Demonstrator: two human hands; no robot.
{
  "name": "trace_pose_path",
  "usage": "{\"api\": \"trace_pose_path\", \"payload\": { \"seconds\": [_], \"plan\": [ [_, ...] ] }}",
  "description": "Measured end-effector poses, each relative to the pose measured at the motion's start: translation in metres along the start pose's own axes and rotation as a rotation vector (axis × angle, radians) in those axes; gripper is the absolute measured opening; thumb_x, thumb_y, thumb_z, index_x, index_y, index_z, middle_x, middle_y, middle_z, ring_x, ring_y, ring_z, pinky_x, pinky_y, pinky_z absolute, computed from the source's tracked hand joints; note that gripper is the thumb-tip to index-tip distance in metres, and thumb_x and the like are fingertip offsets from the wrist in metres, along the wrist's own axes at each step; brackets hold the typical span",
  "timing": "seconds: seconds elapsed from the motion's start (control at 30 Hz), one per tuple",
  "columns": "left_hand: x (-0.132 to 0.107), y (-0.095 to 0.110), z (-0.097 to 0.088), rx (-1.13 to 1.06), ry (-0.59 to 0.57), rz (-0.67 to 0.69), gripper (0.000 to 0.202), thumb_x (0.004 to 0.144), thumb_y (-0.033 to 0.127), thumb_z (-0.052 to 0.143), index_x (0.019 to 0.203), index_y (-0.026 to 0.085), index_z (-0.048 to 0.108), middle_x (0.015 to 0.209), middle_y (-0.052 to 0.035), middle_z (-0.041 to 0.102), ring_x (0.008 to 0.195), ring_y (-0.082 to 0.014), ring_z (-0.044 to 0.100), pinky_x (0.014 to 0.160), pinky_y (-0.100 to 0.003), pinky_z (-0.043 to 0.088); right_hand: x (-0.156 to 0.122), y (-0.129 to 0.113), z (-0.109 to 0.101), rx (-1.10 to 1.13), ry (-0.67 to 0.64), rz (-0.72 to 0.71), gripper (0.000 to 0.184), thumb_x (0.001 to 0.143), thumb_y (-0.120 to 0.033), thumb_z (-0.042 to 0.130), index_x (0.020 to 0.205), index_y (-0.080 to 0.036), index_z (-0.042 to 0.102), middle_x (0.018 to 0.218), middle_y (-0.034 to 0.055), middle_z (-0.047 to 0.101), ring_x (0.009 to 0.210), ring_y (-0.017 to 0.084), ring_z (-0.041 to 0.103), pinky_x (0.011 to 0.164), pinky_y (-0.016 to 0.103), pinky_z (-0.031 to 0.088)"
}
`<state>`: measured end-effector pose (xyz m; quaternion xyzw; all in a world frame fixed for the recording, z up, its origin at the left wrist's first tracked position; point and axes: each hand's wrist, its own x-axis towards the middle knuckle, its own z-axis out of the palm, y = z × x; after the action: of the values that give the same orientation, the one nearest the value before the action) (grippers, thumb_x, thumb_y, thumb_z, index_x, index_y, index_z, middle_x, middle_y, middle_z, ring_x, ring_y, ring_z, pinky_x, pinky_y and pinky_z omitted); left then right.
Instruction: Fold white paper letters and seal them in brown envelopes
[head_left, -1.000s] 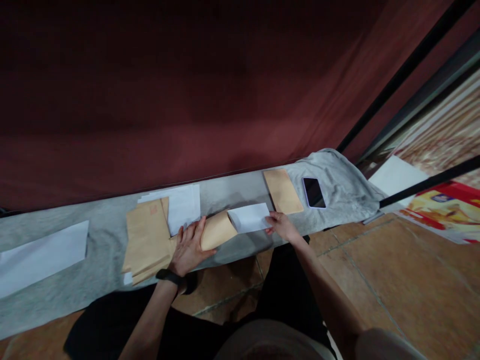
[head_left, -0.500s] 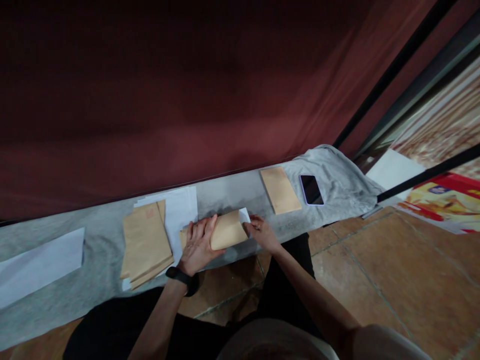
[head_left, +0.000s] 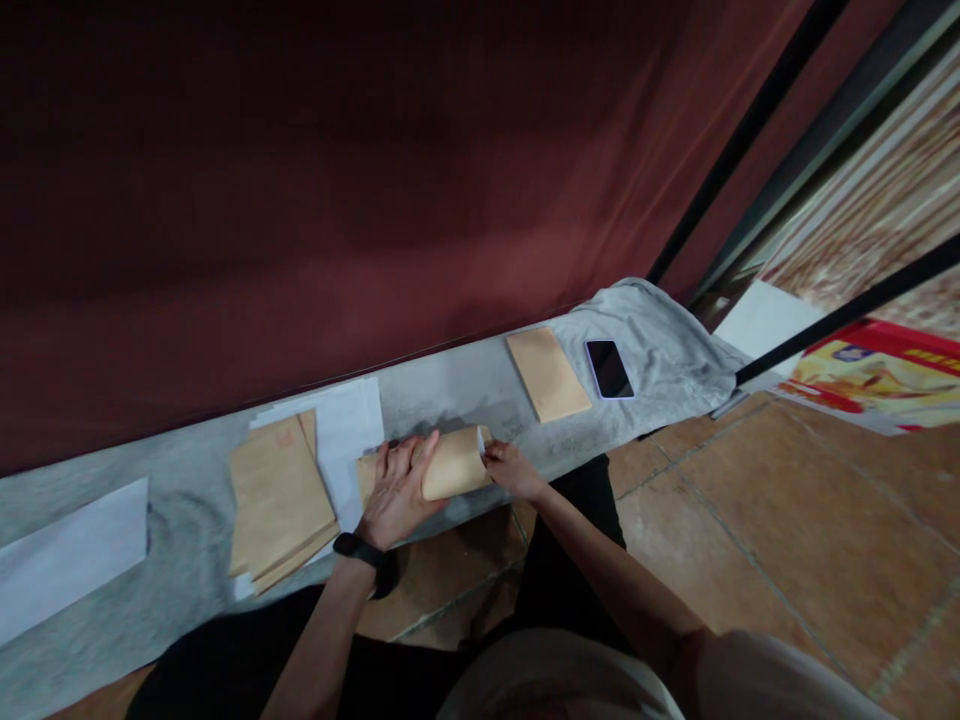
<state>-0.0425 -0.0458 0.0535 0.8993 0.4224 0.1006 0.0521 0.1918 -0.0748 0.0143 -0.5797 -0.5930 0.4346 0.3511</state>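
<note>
A brown paper envelope (head_left: 456,462) lies crosswise near the front edge of the cloth-covered surface, its mouth bulging open to the right. My left hand (head_left: 400,487), with a black band on the wrist, grips it from above near the left end, thumb along its near side. At the mouth, my right hand (head_left: 511,468) has its fingertips partly inside, pinched on a folded white paper (head_left: 481,440). Only a small strip of that paper shows; the rest is hidden in the envelope.
Left of my hands, a stack of brown envelopes (head_left: 279,490) rests on white sheets (head_left: 351,420). Another white sheet (head_left: 75,560) lies at far left. To the right are a flat brown envelope (head_left: 549,374) and a phone (head_left: 610,369). A dark red curtain (head_left: 337,250) hangs behind.
My right hand has pushed the white paper leftward, deeper into the envelope, so less of it sticks out. My left hand keeps its hold. The view has shifted slightly.
</note>
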Motion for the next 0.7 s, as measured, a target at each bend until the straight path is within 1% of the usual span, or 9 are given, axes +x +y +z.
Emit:
{"api": "trace_pose_path", "payload": {
  "seconds": [0.07,0.17,0.23,0.3,0.37,0.57,0.63,0.7],
  "plan": [
    [0.002,0.000,-0.003,0.004,0.002,0.005,0.107,0.073,0.044,0.076,0.160,0.022,0.019,0.143,-0.0178,0.050,0.135,-0.0378,0.048,0.120,-0.060,0.021,-0.001,0.001,0.003,0.025,0.060,0.027,0.020,0.090,-0.017,0.054,0.079,-0.022,0.069,0.080,0.0002,0.068,0.075,0.015,0.064,0.069,0.025,0.052],
    [0.007,0.000,-0.008,0.012,0.004,0.021,0.106,0.073,0.042,0.076,0.160,0.021,0.020,0.144,-0.0181,0.049,0.135,-0.0371,0.047,0.121,-0.060,0.021,-0.005,0.001,0.005,0.092,0.259,0.063,0.007,0.085,-0.022,0.061,0.080,-0.022,0.065,0.088,0.0016,0.065,0.075,0.015,0.063,0.068,0.026,0.051],
    [0.011,0.000,-0.010,0.026,0.002,0.035,0.106,0.073,0.041,0.077,0.160,0.022,0.019,0.145,-0.0182,0.049,0.136,-0.0370,0.048,0.121,-0.061,0.021,-0.007,-0.001,0.006,0.183,0.347,0.082,0.005,0.083,-0.026,0.063,0.080,-0.023,0.061,0.082,0.0001,0.062,0.069,0.014,0.060,0.062,0.025,0.049],
    [0.015,0.000,-0.013,0.043,0.002,0.050,0.106,0.074,0.040,0.077,0.160,0.023,0.019,0.145,-0.0183,0.049,0.136,-0.0370,0.048,0.121,-0.061,0.020,-0.009,-0.003,0.007,0.285,0.360,0.102,0.007,0.083,-0.029,0.060,0.080,-0.024,0.058,0.073,-0.0022,0.060,0.061,0.014,0.057,0.054,0.024,0.045],
    [0.020,0.000,-0.014,0.055,0.001,0.071,0.106,0.074,0.040,0.077,0.160,0.022,0.020,0.145,-0.0186,0.049,0.138,-0.0369,0.046,0.122,-0.061,0.018,-0.009,-0.006,0.007,0.347,0.377,0.113,0.009,0.084,-0.032,0.058,0.082,-0.024,0.055,0.069,-0.0036,0.059,0.056,0.013,0.055,0.050,0.023,0.041],
    [0.033,-0.001,-0.016,0.076,-0.003,0.112,0.103,0.075,0.040,0.077,0.160,0.021,0.023,0.147,-0.0182,0.050,0.143,-0.0373,0.041,0.124,-0.062,0.014,-0.008,-0.008,0.006,0.369,0.454,0.069,0.009,0.081,-0.030,0.057,0.085,-0.026,0.050,0.069,-0.0047,0.058,0.058,0.014,0.056,0.054,0.024,0.044],
    [0.037,-0.002,-0.016,0.067,-0.009,0.117,0.103,0.075,0.039,0.077,0.160,0.022,0.023,0.149,-0.0180,0.049,0.146,-0.0375,0.038,0.124,-0.062,0.013,-0.006,-0.005,0.006,0.397,0.517,0.054,0.016,0.079,-0.029,0.059,0.091,-0.026,0.049,0.069,-0.0063,0.055,0.058,0.014,0.055,0.055,0.024,0.044],
    [0.041,-0.002,-0.016,0.044,-0.017,0.115,0.101,0.075,0.037,0.078,0.160,0.023,0.024,0.154,-0.0182,0.044,0.149,-0.0376,0.032,0.124,-0.062,0.011,-0.003,0.000,0.007,0.423,0.585,0.054,0.028,0.076,-0.027,0.061,0.101,-0.026,0.050,0.068,-0.0078,0.054,0.059,0.014,0.056,0.056,0.024,0.046]
  ]
}}
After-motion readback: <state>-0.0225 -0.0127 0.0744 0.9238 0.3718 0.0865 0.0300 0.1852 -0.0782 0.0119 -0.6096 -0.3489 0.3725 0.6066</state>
